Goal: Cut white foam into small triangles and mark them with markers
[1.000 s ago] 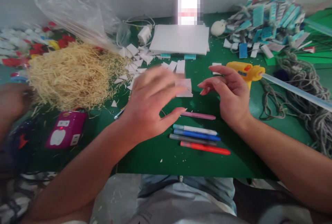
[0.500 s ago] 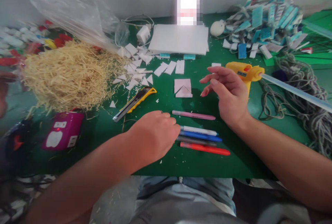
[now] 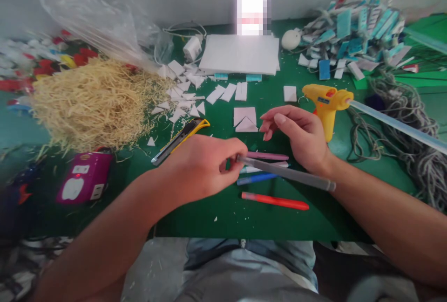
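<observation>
Between the fingertips of my left hand [image 3: 209, 167] is the end of a grey pen [image 3: 289, 175], raised off the table and pointing right. Below it lie a pink pen [image 3: 268, 156], a white pen [image 3: 279, 165], a blue pen [image 3: 256, 179] and a red pen [image 3: 275, 200]. My right hand [image 3: 300, 132] hovers with fingers loosely curled and apart, holding nothing. Just left of its fingertips lies a small whitish square piece [image 3: 240, 114] with a triangular piece [image 3: 247, 125] along its near edge.
A yellow box cutter [image 3: 181, 139] lies left of centre beside white scraps [image 3: 179, 90] and wood shavings [image 3: 94, 104]. White sheets [image 3: 240, 55] are stacked at the back. Right stand a yellow glue gun [image 3: 328, 108] and grey cord [image 3: 408, 139]. A purple power box [image 3: 85, 176] sits front left.
My left hand has lifted the grey pen from between the blue and red pens. My right hand has shifted down and left, uncovering a small white piece by the glue gun.
</observation>
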Tool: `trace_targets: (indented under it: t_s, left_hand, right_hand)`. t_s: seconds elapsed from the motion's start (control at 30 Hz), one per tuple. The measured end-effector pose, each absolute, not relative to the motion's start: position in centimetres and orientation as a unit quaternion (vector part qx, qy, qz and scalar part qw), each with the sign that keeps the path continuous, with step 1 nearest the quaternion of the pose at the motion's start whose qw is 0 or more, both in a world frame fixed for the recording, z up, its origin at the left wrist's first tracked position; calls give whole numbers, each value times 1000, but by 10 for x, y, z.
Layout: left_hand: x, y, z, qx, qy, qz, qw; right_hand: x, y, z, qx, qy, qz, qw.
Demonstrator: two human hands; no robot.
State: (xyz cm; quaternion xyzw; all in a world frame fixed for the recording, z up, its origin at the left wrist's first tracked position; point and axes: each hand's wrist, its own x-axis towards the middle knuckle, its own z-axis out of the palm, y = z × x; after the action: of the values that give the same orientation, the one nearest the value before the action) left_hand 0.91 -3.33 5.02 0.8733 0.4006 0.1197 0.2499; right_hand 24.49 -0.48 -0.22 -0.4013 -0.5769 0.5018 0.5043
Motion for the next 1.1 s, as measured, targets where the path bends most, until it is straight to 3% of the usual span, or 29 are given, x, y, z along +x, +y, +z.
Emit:
trace_targets:
  t_s: [0.1, 0.33, 0.43, 0.6, 0.77, 0.93, 1.1]
  left_hand:
    - [8, -24, 50, 832, 442, 146, 300]
    - [6, -12, 39, 795, 499, 173, 299]
    - [3, -8, 37, 780, 489, 200, 336]
    - [4, -11, 39, 760, 461, 250, 384]
    - [17, -20, 29, 743, 488, 309, 338]
    - [22, -22, 21, 718, 518, 313, 344]
    - [20, -21, 21, 680, 499, 343, 413]
  right_hand:
    - [246, -6, 2, -379, -564, 566, 467]
    - [248, -1, 0, -301, -534, 711, 344]
    - [247, -4, -2, -294, -557, 717, 299]
    - [248, -9, 1, -326, -729, 494, 343]
    - [253, -8, 1, -315, -858, 231, 334]
    - [251, -11, 2, -376, -879, 136, 259]
    - [243, -14, 6, -401, -872, 137, 243]
